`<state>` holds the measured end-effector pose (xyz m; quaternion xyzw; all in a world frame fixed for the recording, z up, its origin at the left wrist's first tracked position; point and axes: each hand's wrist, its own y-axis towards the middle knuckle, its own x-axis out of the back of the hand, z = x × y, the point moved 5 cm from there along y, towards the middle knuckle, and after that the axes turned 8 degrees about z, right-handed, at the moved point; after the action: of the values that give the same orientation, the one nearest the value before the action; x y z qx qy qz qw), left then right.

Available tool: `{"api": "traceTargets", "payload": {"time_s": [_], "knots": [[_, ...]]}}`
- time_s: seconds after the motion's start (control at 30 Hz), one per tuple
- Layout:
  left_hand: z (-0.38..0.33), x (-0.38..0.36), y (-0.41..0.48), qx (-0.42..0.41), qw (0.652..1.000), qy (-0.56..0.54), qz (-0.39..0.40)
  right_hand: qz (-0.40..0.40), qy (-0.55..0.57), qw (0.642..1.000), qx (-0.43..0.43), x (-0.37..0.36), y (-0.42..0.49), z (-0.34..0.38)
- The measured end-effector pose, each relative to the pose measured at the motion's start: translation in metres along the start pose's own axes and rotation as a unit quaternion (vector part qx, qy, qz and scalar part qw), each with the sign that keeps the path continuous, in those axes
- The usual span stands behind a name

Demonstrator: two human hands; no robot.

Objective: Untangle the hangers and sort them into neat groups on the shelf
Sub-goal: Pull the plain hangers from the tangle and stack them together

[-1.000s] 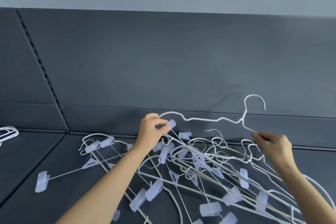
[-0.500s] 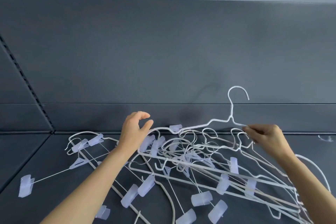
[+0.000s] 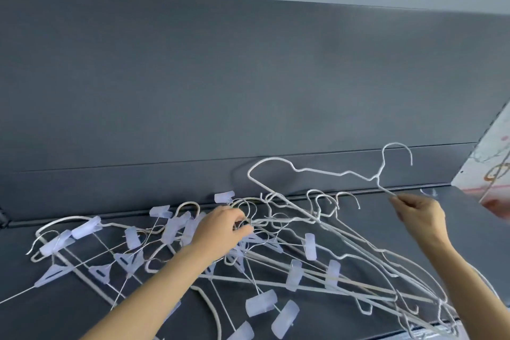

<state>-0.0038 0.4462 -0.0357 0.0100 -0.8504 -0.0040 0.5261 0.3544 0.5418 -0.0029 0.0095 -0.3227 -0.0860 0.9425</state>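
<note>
Pinching raised hanger [image 3: 325,172], right hand [image 3: 419,215]; left hand [image 3: 220,229] gripping tangled hangers [image 3: 310,246] on shelf [image 3: 19,251].

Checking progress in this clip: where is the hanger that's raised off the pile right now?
In the head view, the raised hanger is right of centre, above the tangled pile and against the shelf's back wall. The right hand pinches its right arm.

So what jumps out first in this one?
A tangled pile of white wire hangers with translucent clips sprawls across the dark shelf. The right hand pinches one hanger, raised above the pile at upper right, while the left hand grips the pile at its middle.
</note>
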Motion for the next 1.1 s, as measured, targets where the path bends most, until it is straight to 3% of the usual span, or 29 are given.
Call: {"api": "traceTargets", "payload": {"time_s": [0.13,0.33,0.53,0.67,0.83,1.1], "knots": [[-0.003,-0.011,-0.003,0.007,1.000,0.025,0.002,0.020,-0.029,0.999,-0.010,-0.008,0.007,-0.009],[0.027,0.026,-0.023,0.039,0.993,-0.075,-0.088,0.104,-0.061,0.993,-0.008,-0.042,0.016,-0.004],[0.079,0.036,-0.039,0.090,0.979,-0.161,-0.083,0.196,-0.069,0.978,0.027,-0.084,0.010,0.006],[0.084,0.027,-0.035,0.111,0.980,-0.146,-0.080,0.214,-0.077,0.973,0.040,-0.103,0.004,0.004],[0.080,0.024,-0.022,0.134,0.989,-0.016,-0.064,0.226,-0.143,0.963,0.013,-0.115,-0.003,-0.007],[0.075,0.018,-0.018,0.132,0.988,-0.047,-0.064,0.292,-0.113,0.950,-0.010,-0.124,-0.025,-0.004]]}}
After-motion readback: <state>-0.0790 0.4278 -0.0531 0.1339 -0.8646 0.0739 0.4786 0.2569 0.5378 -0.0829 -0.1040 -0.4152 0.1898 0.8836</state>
